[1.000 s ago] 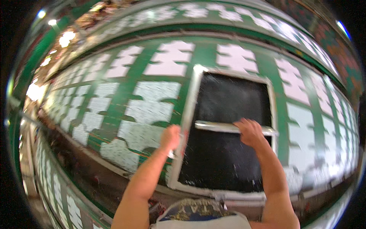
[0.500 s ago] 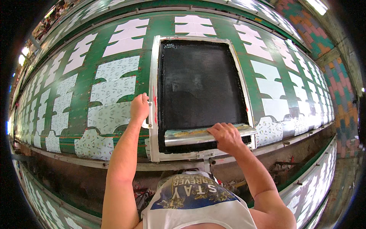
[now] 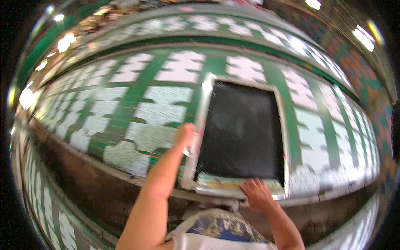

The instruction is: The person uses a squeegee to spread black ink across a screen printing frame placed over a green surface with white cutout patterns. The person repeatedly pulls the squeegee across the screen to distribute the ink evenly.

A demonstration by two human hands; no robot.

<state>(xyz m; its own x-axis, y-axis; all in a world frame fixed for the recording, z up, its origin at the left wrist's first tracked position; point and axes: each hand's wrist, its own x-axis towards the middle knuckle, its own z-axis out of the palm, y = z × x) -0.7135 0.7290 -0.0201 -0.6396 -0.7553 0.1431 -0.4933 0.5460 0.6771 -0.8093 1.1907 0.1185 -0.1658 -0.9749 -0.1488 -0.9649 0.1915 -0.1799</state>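
Note:
A screen-printing frame (image 3: 285, 143) with pale metal rails lies on the long green table, its mesh (image 3: 241, 129) coated black. My left hand (image 3: 184, 136) is closed round the handle (image 3: 187, 153) on the frame's left rail. Along the near end of the mesh lies a wide squeegee (image 3: 221, 180), pale with yellowish smears. My right hand (image 3: 257, 195) grips it right of its middle, fingers over the top and thumb side hidden. Motion blurs both hands somewhat.
Rows of white and pinkish cut fabric pieces (image 3: 160, 108) lie on the green table (image 3: 138, 83) on both sides of the frame. A rail (image 3: 333, 196) edges the table near me. Similar tables with pieces stand beyond and behind me.
The squeegee has come nearer to me, up against the frame's near end, with my right hand on it. My view has tilted up and shifted left. My left hand keeps the handle.

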